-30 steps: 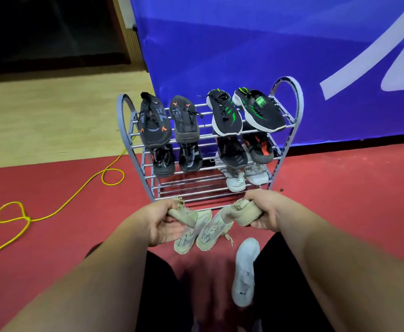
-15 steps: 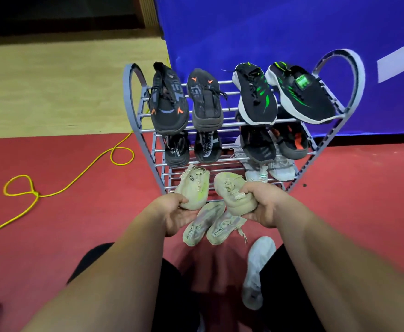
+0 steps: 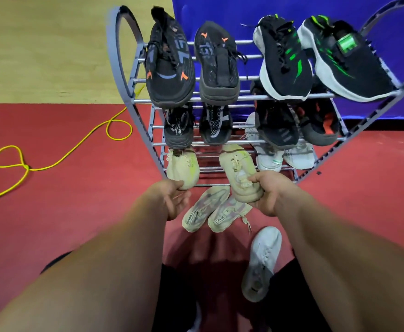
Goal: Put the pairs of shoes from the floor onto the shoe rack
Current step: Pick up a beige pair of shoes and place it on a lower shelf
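Pinching the left pale beige knit sneaker (image 3: pixel 183 167) by the heel, the left hand (image 3: pixel 172 200) mirrors the right hand (image 3: pixel 269 195), clasped round the right pale beige knit sneaker (image 3: pixel 239 168). Both lie over the lowest tier of the grey metal-bar shoe rack (image 3: pixel 111 46), mid-frame. Their overhanging heels may tip off if released early.

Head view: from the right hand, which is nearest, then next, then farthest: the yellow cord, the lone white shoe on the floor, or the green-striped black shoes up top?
1. white shoe, on the floor just below the right hand.
2. green-striped black shoes, up high, beyond the hand.
3. yellow cord, far off to the left.
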Demonstrator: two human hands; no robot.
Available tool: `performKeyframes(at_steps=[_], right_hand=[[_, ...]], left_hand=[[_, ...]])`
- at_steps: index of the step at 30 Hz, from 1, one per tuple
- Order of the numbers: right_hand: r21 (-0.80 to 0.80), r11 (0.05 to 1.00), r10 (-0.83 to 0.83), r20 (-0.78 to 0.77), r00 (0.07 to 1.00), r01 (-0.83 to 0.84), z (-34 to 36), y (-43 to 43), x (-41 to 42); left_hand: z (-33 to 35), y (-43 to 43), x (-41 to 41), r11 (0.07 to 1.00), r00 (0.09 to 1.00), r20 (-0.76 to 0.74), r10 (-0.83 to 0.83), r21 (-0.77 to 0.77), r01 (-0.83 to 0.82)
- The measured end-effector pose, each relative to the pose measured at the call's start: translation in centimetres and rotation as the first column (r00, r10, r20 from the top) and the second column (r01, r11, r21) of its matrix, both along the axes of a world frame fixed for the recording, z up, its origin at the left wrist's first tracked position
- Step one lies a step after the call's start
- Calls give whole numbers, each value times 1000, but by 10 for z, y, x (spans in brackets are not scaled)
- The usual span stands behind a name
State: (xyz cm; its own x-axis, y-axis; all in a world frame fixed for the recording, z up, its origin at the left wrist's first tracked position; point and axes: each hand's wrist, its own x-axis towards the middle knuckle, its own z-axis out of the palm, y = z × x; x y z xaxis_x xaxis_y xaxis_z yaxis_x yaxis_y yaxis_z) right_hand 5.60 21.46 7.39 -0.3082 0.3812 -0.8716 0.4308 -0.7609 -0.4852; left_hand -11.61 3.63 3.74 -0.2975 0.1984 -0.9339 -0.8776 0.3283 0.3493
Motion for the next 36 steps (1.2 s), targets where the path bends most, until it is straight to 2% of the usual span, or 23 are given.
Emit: performKeyframes(at_steps=[6, 11, 16, 20, 22, 25, 26, 36], right_hand=[[-16, 999, -40, 21, 999, 41, -29, 10, -24], [-35, 997, -64, -27, 998, 63, -47, 16, -36], [-77, 993, -98, -154, 983, 87, -70, 23, -53], [-75, 990, -140, -276, 951, 124, -82, 24, -74], [-51, 990, -143, -233, 962, 135, -91, 23, -80], [-24, 999, -33, 7, 999, 33, -112, 18, -75], [-41, 999, -23, 39, 999, 25, -117, 16, -73], [-63, 979, -201, -106, 974, 195, -136, 3, -83]], left_hand=[[-33, 23, -13, 989, 995, 16, 103, 103, -104], [-45, 37, -17, 960, 980, -4, 197, 205, -192], [-68, 44, -25, 942, 974, -2, 225, 257, -217], [-79, 47, -27, 969, 988, 61, 139, 197, -149], [-85, 47, -26, 975, 985, 70, 155, 152, -164], [-91, 46, -23, 968, 980, 68, 187, 154, -196], [-92, 47, -23, 967, 980, 59, 189, 161, -196], [-103, 48, -28, 909, 946, -15, 323, 283, -306]])
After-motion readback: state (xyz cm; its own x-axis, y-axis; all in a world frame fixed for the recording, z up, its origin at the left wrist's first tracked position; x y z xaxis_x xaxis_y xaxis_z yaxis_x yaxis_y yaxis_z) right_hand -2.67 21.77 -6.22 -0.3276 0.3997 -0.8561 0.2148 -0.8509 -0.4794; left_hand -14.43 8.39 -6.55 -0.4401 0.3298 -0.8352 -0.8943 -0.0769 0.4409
